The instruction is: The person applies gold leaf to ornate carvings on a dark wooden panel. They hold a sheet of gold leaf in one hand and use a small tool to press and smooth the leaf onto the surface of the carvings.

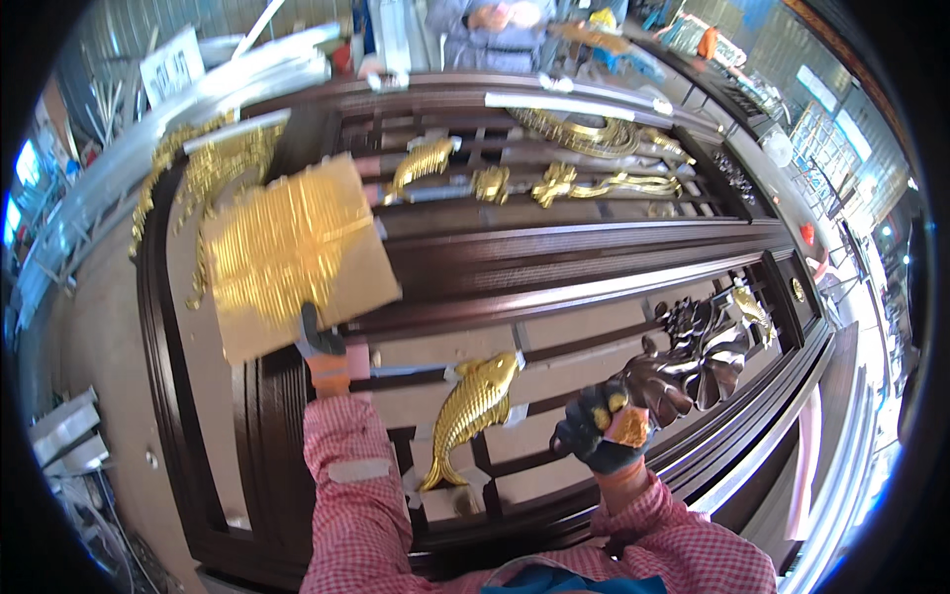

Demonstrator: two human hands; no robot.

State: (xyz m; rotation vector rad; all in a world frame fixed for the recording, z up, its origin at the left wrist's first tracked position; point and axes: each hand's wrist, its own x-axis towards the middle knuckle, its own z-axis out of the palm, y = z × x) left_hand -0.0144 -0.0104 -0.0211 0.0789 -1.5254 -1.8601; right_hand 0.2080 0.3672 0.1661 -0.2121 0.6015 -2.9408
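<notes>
My left hand (322, 337), in a dark glove, grips the lower edge of a cardboard sheet (366, 233) with its thumb on top. Shiny gold paint (282, 243) is smeared across the sheet's face. In a black glove spotted with gold, my right hand (599, 431) is closed around a small gold-stained pad (630, 428), perhaps a sponge. Right beside it is a dark brown flower ornament (683, 371) with broad petals; whether they touch I cannot tell. Between my arms a gold fish ornament (475, 408) lies on the dark brown panel (554, 259).
Farther up the panel are another gold fish (424, 163), a gold ring ornament (584, 134) and a gold ribbon-like ornament (614, 186). Gold relief work (233, 158) sits at the far left. A person (495, 30) stands beyond the far edge. Metal lengths (851, 426) lie at the right.
</notes>
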